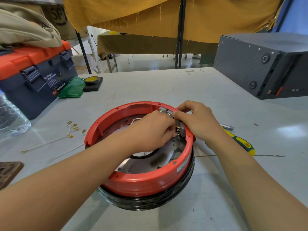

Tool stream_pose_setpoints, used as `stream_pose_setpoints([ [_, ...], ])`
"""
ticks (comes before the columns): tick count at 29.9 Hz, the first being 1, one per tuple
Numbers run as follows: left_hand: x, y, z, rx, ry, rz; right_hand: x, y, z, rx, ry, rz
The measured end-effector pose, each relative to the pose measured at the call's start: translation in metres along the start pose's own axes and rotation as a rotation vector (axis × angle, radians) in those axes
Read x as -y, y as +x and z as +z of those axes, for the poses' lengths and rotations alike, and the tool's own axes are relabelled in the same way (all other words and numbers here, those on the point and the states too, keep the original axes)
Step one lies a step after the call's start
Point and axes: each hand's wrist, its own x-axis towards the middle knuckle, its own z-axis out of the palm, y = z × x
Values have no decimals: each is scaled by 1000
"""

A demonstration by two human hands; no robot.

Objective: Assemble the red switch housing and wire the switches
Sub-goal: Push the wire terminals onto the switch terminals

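While red housing [146, 179] sits on table, both hands pinch switches [180, 129].

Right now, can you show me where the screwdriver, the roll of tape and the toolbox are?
screwdriver [241, 142]: head view, on its yellow-green handle.
roll of tape [92, 80]: head view, on its yellow top face.
toolbox [33, 84]: head view, on its blue front wall.

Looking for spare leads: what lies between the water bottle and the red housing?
Head view: loose white wires with brass terminals lie on the table.
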Motion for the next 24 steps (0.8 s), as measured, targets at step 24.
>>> stream_pose_setpoints([
  [24, -7, 2, 3, -28, -38, -102, 4, -2, 1, -22, -29, -8],
])
